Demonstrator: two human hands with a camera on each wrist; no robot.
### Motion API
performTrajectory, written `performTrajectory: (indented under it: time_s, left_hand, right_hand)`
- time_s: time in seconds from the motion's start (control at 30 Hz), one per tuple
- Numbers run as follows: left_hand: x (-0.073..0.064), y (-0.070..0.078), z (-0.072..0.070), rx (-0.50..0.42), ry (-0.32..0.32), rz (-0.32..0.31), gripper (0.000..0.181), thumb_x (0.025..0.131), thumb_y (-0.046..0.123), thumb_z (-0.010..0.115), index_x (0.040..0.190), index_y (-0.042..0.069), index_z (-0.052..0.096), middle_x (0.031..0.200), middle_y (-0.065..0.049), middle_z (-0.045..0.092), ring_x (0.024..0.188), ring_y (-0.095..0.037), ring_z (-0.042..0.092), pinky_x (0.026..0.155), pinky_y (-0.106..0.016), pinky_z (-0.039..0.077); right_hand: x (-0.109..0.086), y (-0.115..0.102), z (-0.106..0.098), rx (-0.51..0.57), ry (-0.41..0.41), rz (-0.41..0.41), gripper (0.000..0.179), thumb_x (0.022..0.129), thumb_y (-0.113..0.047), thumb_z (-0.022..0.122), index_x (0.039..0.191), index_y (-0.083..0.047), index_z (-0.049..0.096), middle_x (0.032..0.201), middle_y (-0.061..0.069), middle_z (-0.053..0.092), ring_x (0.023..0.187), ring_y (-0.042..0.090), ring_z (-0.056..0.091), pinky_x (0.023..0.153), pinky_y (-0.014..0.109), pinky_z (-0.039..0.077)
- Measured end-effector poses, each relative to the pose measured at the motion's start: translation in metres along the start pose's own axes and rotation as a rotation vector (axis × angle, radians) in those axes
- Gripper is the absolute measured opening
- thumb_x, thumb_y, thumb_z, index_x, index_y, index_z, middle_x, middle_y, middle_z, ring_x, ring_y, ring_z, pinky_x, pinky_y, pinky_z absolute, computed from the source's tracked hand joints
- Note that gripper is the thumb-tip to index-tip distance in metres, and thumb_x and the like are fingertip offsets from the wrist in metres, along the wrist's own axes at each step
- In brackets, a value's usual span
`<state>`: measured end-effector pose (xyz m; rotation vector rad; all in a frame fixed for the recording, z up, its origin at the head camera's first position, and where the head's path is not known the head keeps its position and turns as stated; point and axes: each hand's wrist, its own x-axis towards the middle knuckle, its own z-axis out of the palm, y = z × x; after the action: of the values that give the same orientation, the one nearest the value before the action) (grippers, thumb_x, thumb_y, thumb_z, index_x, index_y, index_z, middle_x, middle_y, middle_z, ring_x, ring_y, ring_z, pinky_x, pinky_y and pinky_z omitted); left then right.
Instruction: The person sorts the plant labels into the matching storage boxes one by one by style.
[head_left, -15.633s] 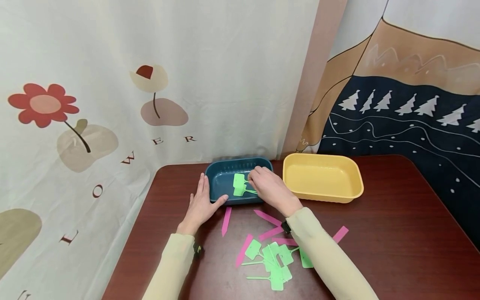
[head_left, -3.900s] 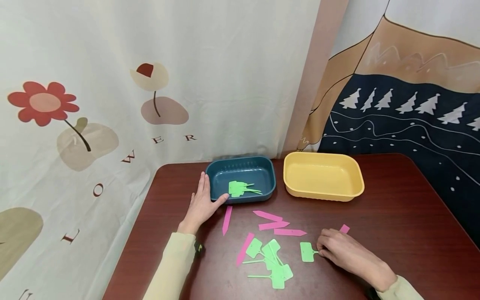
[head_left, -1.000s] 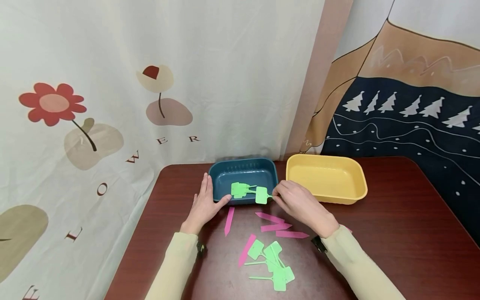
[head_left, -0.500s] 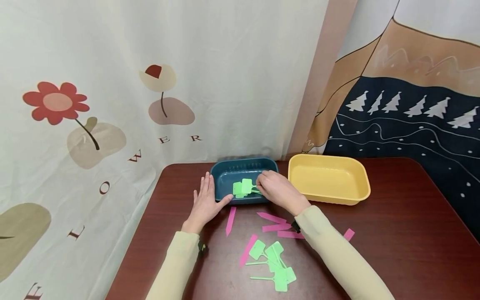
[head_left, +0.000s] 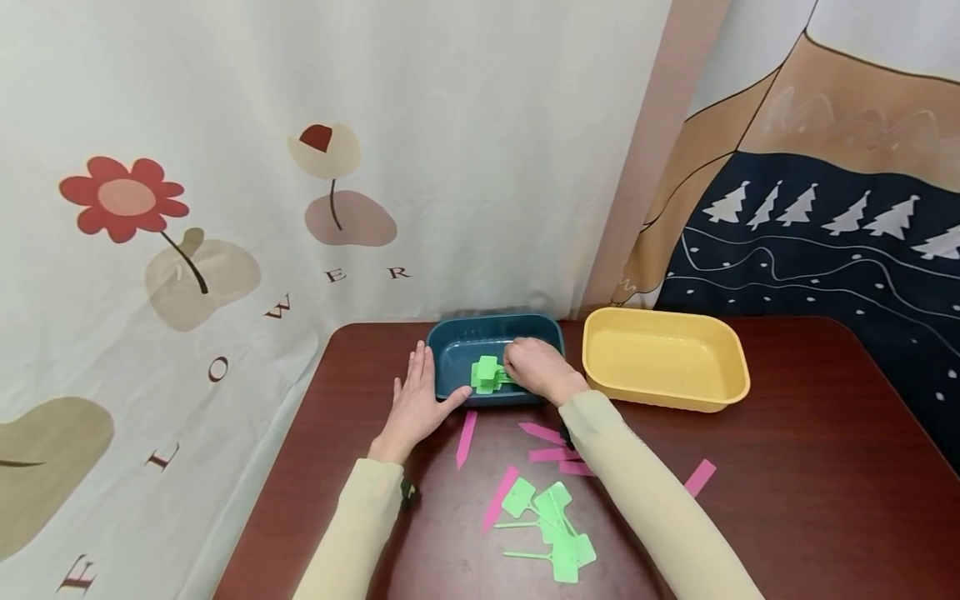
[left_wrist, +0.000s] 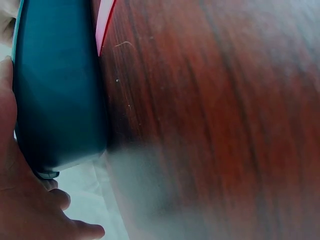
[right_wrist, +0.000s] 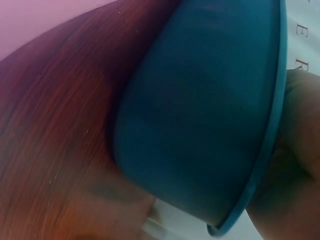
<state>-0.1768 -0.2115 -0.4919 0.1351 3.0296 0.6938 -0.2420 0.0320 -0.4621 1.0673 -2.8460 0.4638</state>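
From afar I had the right hand point(head_left: 538, 367) pinching a green tag point(head_left: 487, 368) inside the blue tray point(head_left: 495, 327), left hand point(head_left: 417, 406) spread against the tray; I judged the tag light, bendy, best held by its stem point(head_left: 507, 377)

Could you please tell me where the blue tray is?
In the head view, the blue tray sits left of the yellow tray, the left hand against it.

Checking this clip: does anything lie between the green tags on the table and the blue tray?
Yes: several pink strips lie flat on the table between the green tags and the blue tray. Being low, they likely wouldn't block a lifted tag.
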Motion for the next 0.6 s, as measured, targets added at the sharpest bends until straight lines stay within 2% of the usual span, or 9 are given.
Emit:
performTrajectory:
  time_s: [0.13,0.2,0.33,0.47,0.6]
  left_hand:
    - [0.0,0.002,0.0,-0.014,-0.014,-0.005,0.113,0.094,0.073,0.055,0.165,0.001,0.004,0.174,-0.011,-0.006,0.159,-0.035,0.001,0.12,-0.069,0.01]
    - [0.0,0.002,0.001,-0.016,-0.017,-0.006,0.113,0.094,0.073,0.055,0.165,0.001,0.004,0.174,-0.011,-0.006,0.159,-0.035,0.001,0.12,-0.069,0.009]
    - [0.0,0.002,0.001,-0.023,-0.022,-0.008,0.114,0.094,0.074,0.054,0.165,0.001,0.004,0.174,-0.011,-0.007,0.159,-0.036,0.002,0.12,-0.069,0.009]
    - [0.0,0.001,-0.001,-0.031,-0.018,-0.005,0.115,0.094,0.075,0.054,0.165,0.001,0.003,0.174,-0.011,-0.007,0.159,-0.036,0.002,0.12,-0.07,0.009]
    - [0.0,0.001,-0.001,-0.031,-0.005,0.005,0.115,0.093,0.075,0.055,0.165,0.001,0.004,0.174,-0.012,-0.005,0.159,-0.038,0.005,0.119,-0.071,0.011]
  right_hand:
    - [0.003,0.0,0.002,0.005,-0.026,0.012,0.042,0.098,-0.002,0.059,0.058,-0.016,0.053,0.06,-0.002,0.045,0.06,0.016,0.049,0.062,0.033,0.044]
    - [0.003,-0.001,0.001,0.002,-0.036,0.02,0.042,0.098,-0.004,0.06,0.059,-0.016,0.054,0.062,-0.001,0.046,0.062,0.016,0.048,0.063,0.032,0.043]
    - [-0.001,-0.004,-0.006,0.01,-0.03,0.043,0.027,0.1,-0.01,0.064,0.073,-0.013,0.067,0.078,0.001,0.06,0.075,0.017,0.056,0.072,0.033,0.05]
    - [-0.011,-0.008,-0.016,0.026,0.03,0.049,0.011,0.101,-0.016,0.067,0.095,-0.01,0.075,0.092,0.003,0.067,0.086,0.018,0.061,0.081,0.035,0.055]
    - [-0.026,-0.014,-0.027,0.034,0.097,0.025,0.011,0.099,-0.021,0.072,0.099,-0.01,0.075,0.093,0.002,0.068,0.086,0.018,0.062,0.079,0.035,0.056]
